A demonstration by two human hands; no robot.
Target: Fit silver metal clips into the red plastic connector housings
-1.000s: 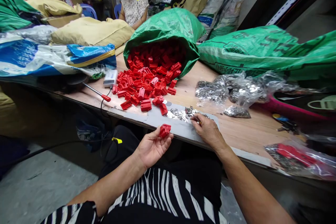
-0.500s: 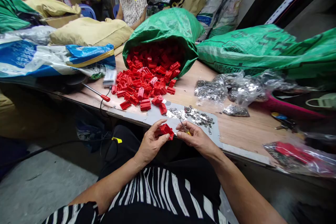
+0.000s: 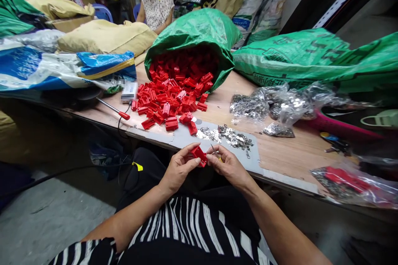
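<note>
Between the thumb and fingers of my left hand is a small red plastic housing, hollow with its open side showing. My right hand is closed on a thin pointed metal tool with a yellow part, its tip sticking up past the fingers. The right fingertips meet the right end of the housing; whether they also pinch a small part is too fine to make out. Beyond both hands, small flat metal pieces lie scattered on a grey mat.
Red housings spill from a green woven sack across the wooden table. Clear bags of metal parts lie at the right. A red-tipped lever juts out at the left. Another person sits across the table.
The red housing has turned a little, so its hollow side shows more. My right fingertips have come in against its right end, and the tool's tip has shifted slightly left.
</note>
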